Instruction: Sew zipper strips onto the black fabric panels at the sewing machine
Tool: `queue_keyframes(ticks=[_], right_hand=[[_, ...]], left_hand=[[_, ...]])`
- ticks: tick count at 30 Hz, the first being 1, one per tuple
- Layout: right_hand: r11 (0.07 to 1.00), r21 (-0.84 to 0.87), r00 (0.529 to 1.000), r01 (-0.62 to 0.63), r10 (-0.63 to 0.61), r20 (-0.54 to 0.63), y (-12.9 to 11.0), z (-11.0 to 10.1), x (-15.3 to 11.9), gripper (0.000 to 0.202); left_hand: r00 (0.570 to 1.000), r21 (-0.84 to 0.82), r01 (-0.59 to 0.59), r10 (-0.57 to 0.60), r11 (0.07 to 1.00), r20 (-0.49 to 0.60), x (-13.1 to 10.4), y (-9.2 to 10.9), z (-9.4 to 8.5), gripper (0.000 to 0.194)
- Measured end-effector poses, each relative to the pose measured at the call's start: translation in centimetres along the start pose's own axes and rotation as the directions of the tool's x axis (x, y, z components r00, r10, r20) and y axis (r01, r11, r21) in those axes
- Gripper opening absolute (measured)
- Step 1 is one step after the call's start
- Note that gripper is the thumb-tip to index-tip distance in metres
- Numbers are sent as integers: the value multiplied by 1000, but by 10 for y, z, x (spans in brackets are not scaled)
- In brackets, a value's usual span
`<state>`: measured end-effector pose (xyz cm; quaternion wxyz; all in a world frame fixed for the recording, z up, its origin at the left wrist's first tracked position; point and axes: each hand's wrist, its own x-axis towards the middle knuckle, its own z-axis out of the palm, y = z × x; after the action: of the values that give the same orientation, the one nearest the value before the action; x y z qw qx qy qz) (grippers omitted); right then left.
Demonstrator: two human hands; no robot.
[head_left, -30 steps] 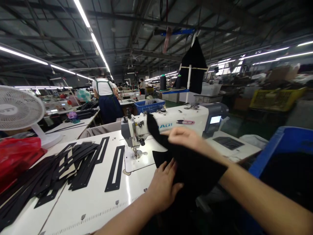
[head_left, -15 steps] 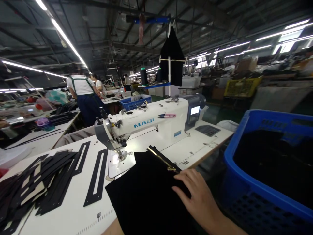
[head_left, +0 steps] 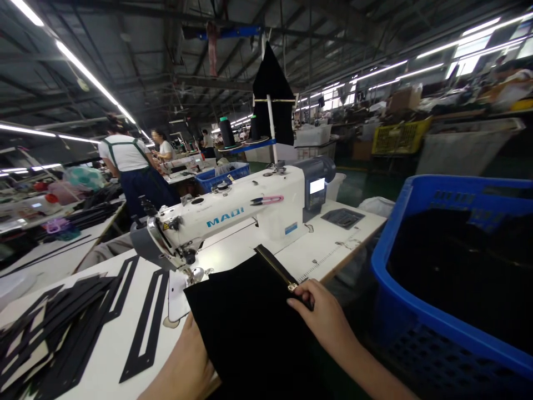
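A black fabric piece [head_left: 254,328] lies over the front edge of the white sewing table, with a gold zipper [head_left: 275,265] along its upper right edge. My right hand [head_left: 318,311] pinches the zipper edge beside the gold slider [head_left: 292,287]. At the fabric's left edge is my left hand [head_left: 189,355], its fingers partly hidden under the cloth. The white sewing machine [head_left: 233,208] stands behind the fabric, its needle area just left of the cloth's upper corner. Pink-handled snips [head_left: 267,200] rest on the machine's arm.
Black slotted strips [head_left: 144,328] and a pile of dark pieces [head_left: 62,328] cover the table's left. A blue basket [head_left: 385,250] with dark cloth stands at the right. Thread cones [head_left: 227,133] are behind the machine. A person [head_left: 129,161] stands in the left background.
My left hand has come into fuller view at the fabric's left edge. The fingers of my right hand have closed on the zipper edge. The camera view has shifted slightly right.
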<state>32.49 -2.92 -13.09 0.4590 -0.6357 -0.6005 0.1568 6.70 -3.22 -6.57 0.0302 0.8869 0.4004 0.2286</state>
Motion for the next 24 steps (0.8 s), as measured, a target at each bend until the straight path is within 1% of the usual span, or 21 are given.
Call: queue_keyframes(ticks=[2,4,6,8,11,14,17,18,20,22,24], right_hand=[[1000,-20,1000,-17,17,7,-2,-1,3,7],[998,-59,1000,-19,19,6,-4,-3,5,6],[997,-80,1000,-14,16,20,-5,-5,8,6],[998,-65,999,-8,10,36,-6,-7,9,6],[998,-60,999,33,-33,10,-6,-9,8,5],[989,-137,998,58,-60,-15,-9,-6,3,7],[969,-232,996,85,-89,-10,-12,-5,3,8],[963,-246,994,111,-113,6,-13,-7,5,8],[965,-213,988,151,-140,66,-14,-17,12,9],[981,-129,984,146,-130,122,-15,-33,22,11],[987,-70,981,142,-131,145,-15,-50,32,14]], left_hand=[[999,6,-4,4,1000,50,-1,0,-2,39],[997,11,12,-12,1000,72,-1,-1,-3,36],[997,21,29,-30,999,64,0,0,-3,35],[998,36,35,-36,999,47,0,1,-4,34],[998,36,24,-26,999,55,2,5,-5,33],[996,21,33,-35,999,80,4,10,-8,32],[992,35,-3,-2,999,128,5,10,-13,36],[989,50,-17,9,999,148,4,9,-13,37],[978,88,-34,16,996,206,2,5,-14,41],[966,124,-26,-7,992,260,-2,0,-13,42],[953,137,-23,-20,990,301,-6,-7,-12,42]])
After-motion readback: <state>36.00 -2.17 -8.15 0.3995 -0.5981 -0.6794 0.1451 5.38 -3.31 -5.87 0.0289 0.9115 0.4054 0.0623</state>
